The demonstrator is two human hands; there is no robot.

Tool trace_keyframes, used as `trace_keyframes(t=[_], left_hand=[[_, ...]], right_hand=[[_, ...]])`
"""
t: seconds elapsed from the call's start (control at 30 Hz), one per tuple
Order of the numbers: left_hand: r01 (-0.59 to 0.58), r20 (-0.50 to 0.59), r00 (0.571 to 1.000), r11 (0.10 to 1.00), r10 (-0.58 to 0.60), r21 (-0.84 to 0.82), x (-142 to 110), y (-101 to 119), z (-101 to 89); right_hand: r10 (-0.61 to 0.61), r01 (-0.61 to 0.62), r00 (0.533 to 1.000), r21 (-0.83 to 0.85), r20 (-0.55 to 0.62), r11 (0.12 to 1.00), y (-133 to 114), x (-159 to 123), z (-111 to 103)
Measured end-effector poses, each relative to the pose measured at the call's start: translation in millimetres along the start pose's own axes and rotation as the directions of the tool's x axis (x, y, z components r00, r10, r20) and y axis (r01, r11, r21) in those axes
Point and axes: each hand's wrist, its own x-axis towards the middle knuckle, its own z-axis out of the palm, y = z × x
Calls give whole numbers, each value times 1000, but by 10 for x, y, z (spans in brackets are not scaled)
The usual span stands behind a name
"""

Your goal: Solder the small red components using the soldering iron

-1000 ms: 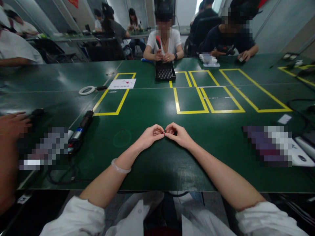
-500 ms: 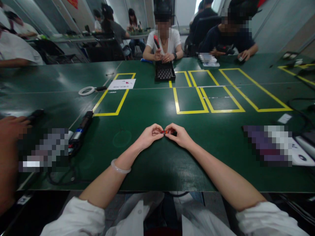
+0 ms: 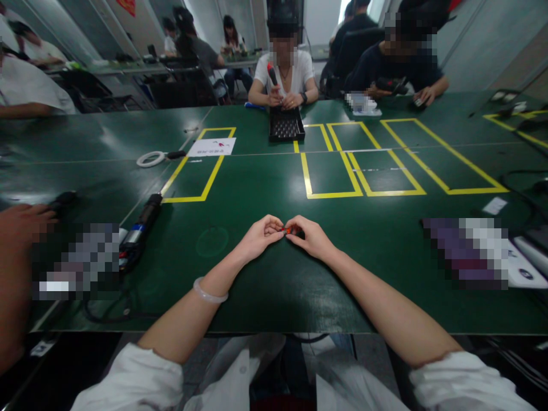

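Just above the green table (image 3: 265, 285), my left hand (image 3: 264, 233) and my right hand (image 3: 309, 235) meet fingertip to fingertip. Between them sits a small red-and-black part (image 3: 286, 231), mostly covered by my fingers, too small to name exactly. Both hands are closed in a pinch on it. A pale bracelet (image 3: 210, 292) circles my left wrist.
Left lies an electric screwdriver (image 3: 139, 231) with a cable, near another person's hand (image 3: 25, 222). A white sheet (image 3: 212, 146) and a white ring coil (image 3: 150, 159) lie farther back. Opposite, a person holds a red-and-black tool (image 3: 272, 74) behind a black tray (image 3: 286, 137). Pouches (image 3: 440, 245) lie right.
My hands stay in nearly the same place. The small part has turned slightly between my fingertips, and its red side shows a little more at my right fingers.
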Motion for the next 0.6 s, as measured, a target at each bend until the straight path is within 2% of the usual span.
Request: trace_keyframes(t=[0.17,0.33,0.4,0.47,0.53,0.6], left_hand=[[1,6,1000,997,-1,75,-19,57,-65],[-4,-6,1000,946,7,324,-238,298,-335],[-5,-37,999,898,24,441,-405,375,-517],[41,-121,992,824,34,565,-603,392,-752],[144,-249,968,721,41,678,-817,337,-1044],[281,-391,918,576,73,768,-1039,224,-1371]], right_hand=[[16,-14,999,59,-29,998,64,2,18],[89,-84,996,146,-29,986,81,15,14],[118,-113,993,172,-19,979,64,17,7],[131,-126,991,187,-13,974,47,17,2],[132,-128,991,189,-11,974,37,16,1],[131,-127,991,183,-9,975,36,16,4]])
